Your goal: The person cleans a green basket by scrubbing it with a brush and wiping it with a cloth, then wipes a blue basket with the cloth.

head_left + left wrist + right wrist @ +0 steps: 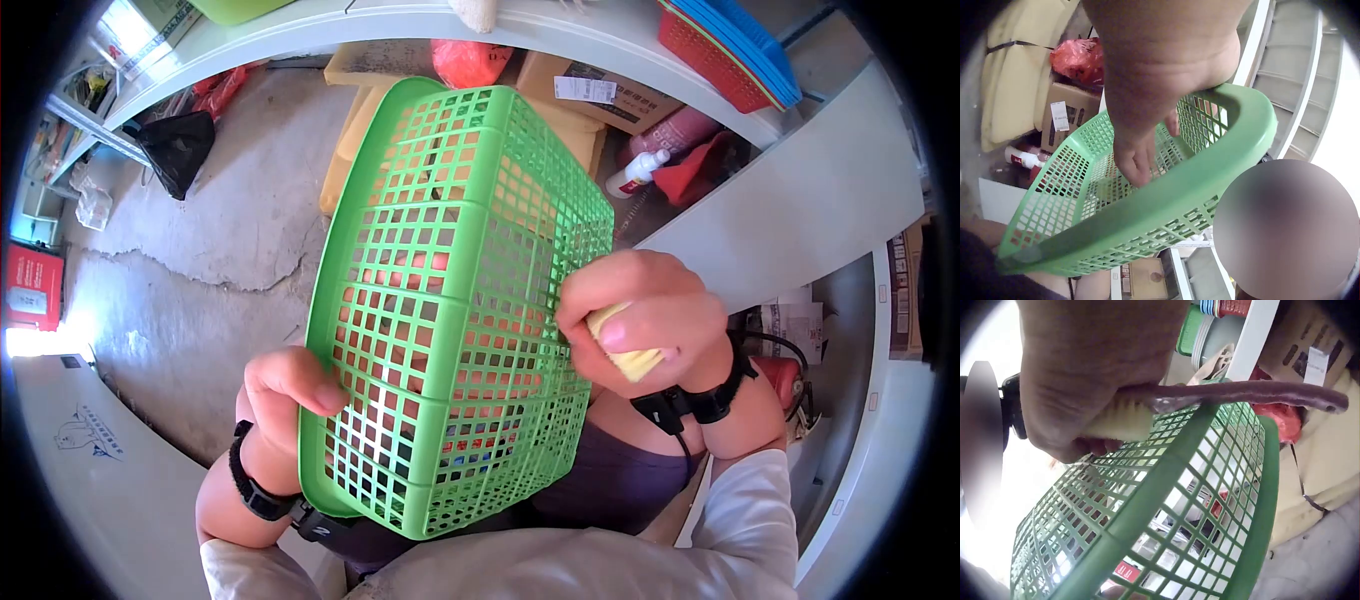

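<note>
A green plastic mesh basket is held up on its side in front of the person's body. My left hand grips its rim, the thumb on the outer side; in the left wrist view the fingers reach inside the basket. Against the basket's bottom side, my right hand is curled round pale yellow bristles, apparently of a brush. A long maroon handle with a hole at its tip stretches past that hand in the right wrist view; the head view hides it.
Cardboard box, yellow foam slabs and a red plastic bag lie beyond the basket. A white bottle stands near the box. Stacked blue and red baskets sit on the white shelf at upper right. A black bag lies left.
</note>
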{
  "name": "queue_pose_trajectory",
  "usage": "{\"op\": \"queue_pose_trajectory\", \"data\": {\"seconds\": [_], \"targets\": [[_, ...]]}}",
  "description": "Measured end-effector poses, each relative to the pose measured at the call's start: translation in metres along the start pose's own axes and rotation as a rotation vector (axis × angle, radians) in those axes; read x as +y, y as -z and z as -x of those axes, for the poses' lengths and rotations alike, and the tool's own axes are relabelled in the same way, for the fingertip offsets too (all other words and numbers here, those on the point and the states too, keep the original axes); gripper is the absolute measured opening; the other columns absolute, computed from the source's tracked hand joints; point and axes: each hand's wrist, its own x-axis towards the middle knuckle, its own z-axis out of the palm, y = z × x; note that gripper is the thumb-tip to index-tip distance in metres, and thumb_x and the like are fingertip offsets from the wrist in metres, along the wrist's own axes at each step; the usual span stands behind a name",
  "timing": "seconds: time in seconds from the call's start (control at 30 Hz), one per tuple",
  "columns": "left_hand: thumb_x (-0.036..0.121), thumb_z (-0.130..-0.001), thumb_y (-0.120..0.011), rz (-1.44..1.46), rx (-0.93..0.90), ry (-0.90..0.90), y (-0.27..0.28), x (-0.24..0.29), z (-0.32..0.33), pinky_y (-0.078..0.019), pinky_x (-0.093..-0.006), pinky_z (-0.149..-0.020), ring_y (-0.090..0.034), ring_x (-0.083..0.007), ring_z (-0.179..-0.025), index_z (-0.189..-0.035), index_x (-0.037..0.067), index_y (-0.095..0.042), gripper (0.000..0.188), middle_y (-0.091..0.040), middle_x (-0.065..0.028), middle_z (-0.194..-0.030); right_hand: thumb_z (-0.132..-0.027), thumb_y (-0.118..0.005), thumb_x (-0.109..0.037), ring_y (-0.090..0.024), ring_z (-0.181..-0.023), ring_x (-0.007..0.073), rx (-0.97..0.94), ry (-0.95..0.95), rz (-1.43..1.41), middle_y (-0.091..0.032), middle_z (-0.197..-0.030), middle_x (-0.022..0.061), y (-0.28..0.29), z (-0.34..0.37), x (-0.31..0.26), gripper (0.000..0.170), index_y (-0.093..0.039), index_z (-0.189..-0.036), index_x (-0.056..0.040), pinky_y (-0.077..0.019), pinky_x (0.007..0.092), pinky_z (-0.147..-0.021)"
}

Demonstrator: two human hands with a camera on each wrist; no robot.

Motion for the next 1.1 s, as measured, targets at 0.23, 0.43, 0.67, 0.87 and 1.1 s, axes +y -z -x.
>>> {"op": "queue_pose_trajectory", "data": {"seconds": [0.23,0.43,0.67,0.87,1.1], "targets": [[0.002,-0.067,-0.04,-0.165,0.141,-0.05,-0.006,0.0,0.001,-0.0484,-0.0499,-0.1,-0.062,-0.0425,-0.105,-0.125,-0.017,-0.047,0.061,-0.057,-0.031,-0.126,-0.066,-0.073,0.015,-0.064,-0.063,0.0224,-0.012,-0.027,-0.021,-0.066,-0.09,0.0128,0.002,0.0,0.0,0.061,-0.051,-0.113,-0.0154,-0.0504,0.0301,-0.052],[0.013,-0.059,-0.044,-0.028,0.105,-0.07,-0.005,-0.003,-0.002,-0.0455,-0.062,-0.099,-0.06,-0.0515,-0.107,-0.134,-0.015,-0.041,0.08,-0.055,-0.0354,-0.126,-0.079,-0.068,0.002,-0.062,-0.067,0.0247,-0.101,0.031,-0.067,-0.064,-0.098,0.0146,0.007,0.0,0.0,0.031,-0.058,-0.107,-0.0067,-0.0508,0.0318,-0.053],[0.014,-0.06,-0.043,-0.195,0.174,-0.144,0.012,0.005,0.009,-0.0436,-0.0614,-0.102,-0.059,-0.0515,-0.109,-0.132,-0.015,-0.044,0.078,-0.055,-0.0356,-0.127,-0.083,-0.063,0.001,-0.056,-0.062,0.0208,-0.017,0.123,0.036,-0.061,-0.105,0.0149,-0.006,0.008,0.009,0.033,-0.057,-0.114,-0.0061,-0.0469,0.0307,-0.05],[0.014,-0.062,-0.043,-0.187,0.091,-0.125,0.009,0.007,0.008,-0.0431,-0.0611,-0.103,-0.058,-0.0512,-0.111,-0.134,-0.015,-0.043,0.078,-0.054,-0.0358,-0.128,-0.079,-0.066,0.003,-0.054,-0.058,0.021,-0.117,0.133,0.145,-0.061,-0.106,0.0145,0.002,0.003,0.0,0.04,-0.055,-0.116,-0.007,-0.0453,0.0312,-0.048],[0.013,-0.061,-0.043,-0.321,0.168,-0.162,0.031,0.011,0.021,-0.0405,-0.062,-0.105,-0.056,-0.0509,-0.114,-0.134,-0.016,-0.041,0.079,-0.053,-0.0367,-0.129,-0.072,-0.072,0.006,-0.062,-0.062,0.0248,-0.094,0.113,0.212,-0.062,-0.103,0.0159,-0.003,0.001,-0.002,0.046,-0.053,-0.112,-0.0061,-0.0505,0.0331,-0.05]]}}
